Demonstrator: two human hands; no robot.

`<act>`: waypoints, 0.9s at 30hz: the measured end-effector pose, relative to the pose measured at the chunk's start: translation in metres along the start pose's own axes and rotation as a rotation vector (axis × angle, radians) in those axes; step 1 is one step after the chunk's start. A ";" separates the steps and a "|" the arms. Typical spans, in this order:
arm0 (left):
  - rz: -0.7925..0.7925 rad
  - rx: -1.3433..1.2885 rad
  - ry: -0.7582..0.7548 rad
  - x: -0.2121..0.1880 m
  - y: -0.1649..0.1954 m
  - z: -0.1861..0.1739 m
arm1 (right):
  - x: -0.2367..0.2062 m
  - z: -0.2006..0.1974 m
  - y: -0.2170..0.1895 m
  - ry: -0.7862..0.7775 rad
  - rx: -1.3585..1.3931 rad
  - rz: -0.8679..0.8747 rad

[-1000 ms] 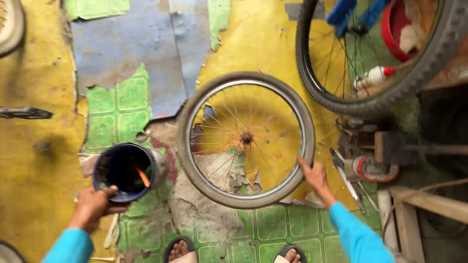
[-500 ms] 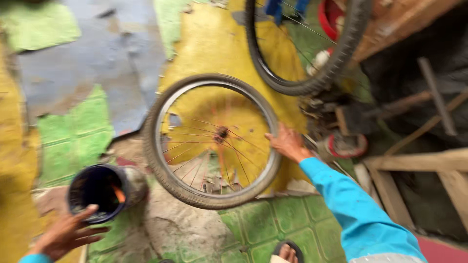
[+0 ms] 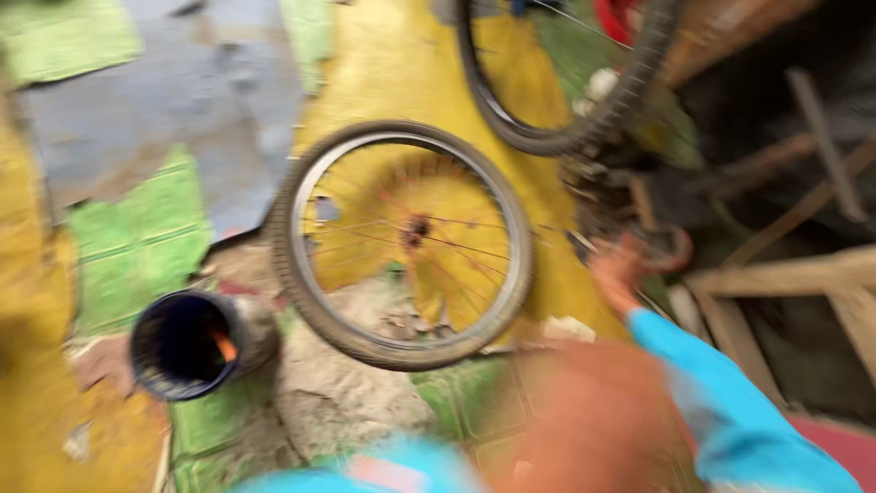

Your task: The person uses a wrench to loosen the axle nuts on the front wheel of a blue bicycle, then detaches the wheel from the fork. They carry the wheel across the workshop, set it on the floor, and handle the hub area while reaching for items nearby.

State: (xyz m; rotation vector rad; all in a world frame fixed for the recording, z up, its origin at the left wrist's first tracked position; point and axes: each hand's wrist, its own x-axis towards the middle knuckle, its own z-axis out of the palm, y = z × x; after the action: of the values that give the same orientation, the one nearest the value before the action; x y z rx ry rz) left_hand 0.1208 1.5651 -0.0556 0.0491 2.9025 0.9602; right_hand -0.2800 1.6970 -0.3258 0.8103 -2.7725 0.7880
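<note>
Patchy floor [image 3: 137,237] in the shop, yellow paint with green tile and grey bits showing through. Sorry for the blur, my head was swinging.

Far left of the wheel [image 3: 406,242], just off its lower edge, is the dark can [image 3: 187,345] with an orange bit [image 3: 224,347] sticking up inside. No idea what's in it, too dark.

That wheel is lying flat on the floor, off any bike, with the tyre on the rim and the spokes and hub [image 3: 415,228] looking whole. So as far as I can judge it's out and laid down, and neither hand is working on it right now.

Up past the wheel's top right a second wheel [image 3: 566,82] stands on edge, cut off by the frame.

Below the wheel's right side there's a big skin-coloured smear, probably my left hand [image 3: 589,420] close to the camera. Can't tell if the fingers are spread or closed, or holding anything.

My right hand [image 3: 616,269] is just right of the wheel, clear of the rim, over the dark clutter [image 3: 657,242] of parts there, blue sleeve [image 3: 730,411] trailing back. It's too smeared to say whether the fingers are curled round something.

Further right is a wood frame [image 3: 803,274], mostly in shadow.
</note>
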 end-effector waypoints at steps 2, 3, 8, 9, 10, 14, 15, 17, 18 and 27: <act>0.070 0.074 -0.158 0.025 0.034 0.033 | 0.007 -0.014 0.010 -0.096 -0.023 0.484; 0.081 0.086 -0.199 0.030 0.040 0.041 | 0.009 -0.026 0.018 -0.141 -0.002 0.539; 0.153 0.046 -0.237 0.021 0.046 0.032 | 0.012 -0.069 0.078 -0.246 0.391 1.010; 0.171 0.051 -0.237 0.016 0.032 0.029 | 0.021 -0.064 0.087 -0.177 0.757 1.130; 0.185 0.049 -0.231 0.011 0.024 0.028 | 0.027 -0.060 0.095 -0.189 0.768 1.140; 0.264 -0.008 -0.202 0.040 0.056 0.013 | 0.035 -0.045 0.113 -0.307 0.769 1.155; 0.282 -0.035 -0.183 0.050 0.068 0.003 | 0.033 -0.046 0.114 -0.329 0.764 1.168; 0.182 -0.070 -0.111 0.065 0.052 -0.021 | 0.031 -0.049 0.111 -0.392 0.755 1.206; -0.132 0.024 -0.061 0.070 0.010 -0.034 | 0.031 -0.050 0.106 -0.435 0.759 1.203; -0.859 -0.004 0.843 0.006 -0.195 0.069 | -0.002 -0.082 0.074 -0.412 1.006 1.113</act>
State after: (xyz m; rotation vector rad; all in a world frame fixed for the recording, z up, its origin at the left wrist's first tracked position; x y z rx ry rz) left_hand 0.1197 1.4493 -0.2275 -1.8091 2.9440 0.9149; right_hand -0.3182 1.7940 -0.2900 -0.7961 -2.8968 2.4973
